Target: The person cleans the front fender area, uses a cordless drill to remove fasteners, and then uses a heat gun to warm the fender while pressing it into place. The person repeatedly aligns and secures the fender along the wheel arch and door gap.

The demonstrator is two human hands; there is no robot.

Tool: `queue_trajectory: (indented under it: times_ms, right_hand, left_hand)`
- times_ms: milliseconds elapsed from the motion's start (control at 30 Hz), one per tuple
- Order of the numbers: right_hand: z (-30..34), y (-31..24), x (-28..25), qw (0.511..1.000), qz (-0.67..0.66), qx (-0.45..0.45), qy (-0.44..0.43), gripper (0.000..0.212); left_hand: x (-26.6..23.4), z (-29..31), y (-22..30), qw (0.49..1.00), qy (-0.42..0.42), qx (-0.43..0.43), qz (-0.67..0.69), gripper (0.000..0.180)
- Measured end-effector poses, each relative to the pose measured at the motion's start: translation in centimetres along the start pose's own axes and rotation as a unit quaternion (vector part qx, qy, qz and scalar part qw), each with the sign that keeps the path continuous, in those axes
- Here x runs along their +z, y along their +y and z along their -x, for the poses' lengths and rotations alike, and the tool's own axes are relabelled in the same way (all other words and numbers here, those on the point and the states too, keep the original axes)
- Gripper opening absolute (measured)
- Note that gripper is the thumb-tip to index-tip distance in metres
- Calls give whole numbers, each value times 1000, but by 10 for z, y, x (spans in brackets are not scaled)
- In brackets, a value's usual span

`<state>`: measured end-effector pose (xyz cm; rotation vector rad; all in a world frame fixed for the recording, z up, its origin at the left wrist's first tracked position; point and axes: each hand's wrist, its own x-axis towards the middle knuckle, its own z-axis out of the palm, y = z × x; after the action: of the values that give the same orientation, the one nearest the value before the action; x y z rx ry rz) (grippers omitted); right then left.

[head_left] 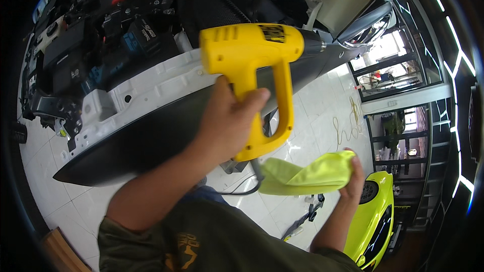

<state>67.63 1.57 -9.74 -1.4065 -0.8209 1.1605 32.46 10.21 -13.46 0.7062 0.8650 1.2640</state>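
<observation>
My left hand is closed round the grip of a yellow heat gun, thumb across the handle. The dark nozzle points right, and a black cord runs from the handle's base. Lower right, my right hand holds a lime-yellow film-like piece by its right end. Its surface is smooth and shiny, with folds toward the middle; whether something stiff lies under it I cannot tell. The piece sits below and right of the heat gun, apart from the nozzle. The fingers of my right hand are partly hidden behind it.
A car with an exposed engine bay and a dark fender lies ahead, under a raised hood. A lime-yellow car stands to the right. A yellow cord lies on the white tiled floor.
</observation>
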Motion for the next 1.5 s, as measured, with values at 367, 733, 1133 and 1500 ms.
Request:
queue_trajectory:
  times_ms: [367, 733, 1133, 1500]
  right_hand:
    - [21, 13, -47, 988, 19, 77, 132, 41]
    - [24, -64, -34, 954, -166, -156, 193, 40]
    - [-28, -64, -101, 946, -244, -191, -93, 41]
    - [-95, -59, -63, 978, -160, -135, -3, 37]
  left_hand:
    - [47, -75, -74, 992, 12, 113, 61, 34]
    - [31, -84, -66, 996, -32, 84, 11, 38]
    - [37, -86, -70, 996, -20, 73, 40, 37]
    - [45, -92, -64, 997, -23, 68, 12, 44]
